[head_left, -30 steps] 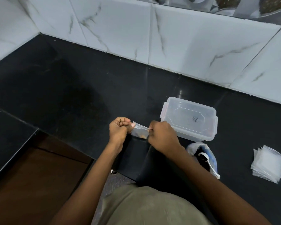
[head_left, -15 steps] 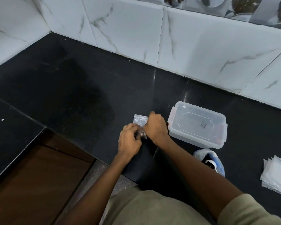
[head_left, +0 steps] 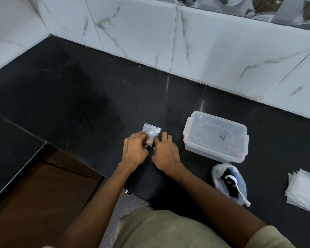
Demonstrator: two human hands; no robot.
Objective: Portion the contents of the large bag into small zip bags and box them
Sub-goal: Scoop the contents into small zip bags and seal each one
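A small clear zip bag [head_left: 151, 132] lies flat on the black counter [head_left: 79, 104], with a bit of brownish content at its near end. My left hand [head_left: 135, 148] and my right hand [head_left: 166, 152] press on the bag's near edge from either side, fingertips pinching it. The clear lidded plastic box [head_left: 216, 138] stands shut to the right of my hands. The large bag [head_left: 229, 181], white and blue with dark contents and a white spoon [head_left: 237, 187] in it, lies open nearer me on the right.
A stack of empty small zip bags [head_left: 302, 190] lies at the far right edge. White marble tiles [head_left: 204, 47] form the wall behind. The counter's front edge drops to a brown cabinet [head_left: 43, 194] at lower left.
The small bag was held up between both hands; it has come down flat onto the counter, and both hands now press on its near edge. The camera view shifted slightly.
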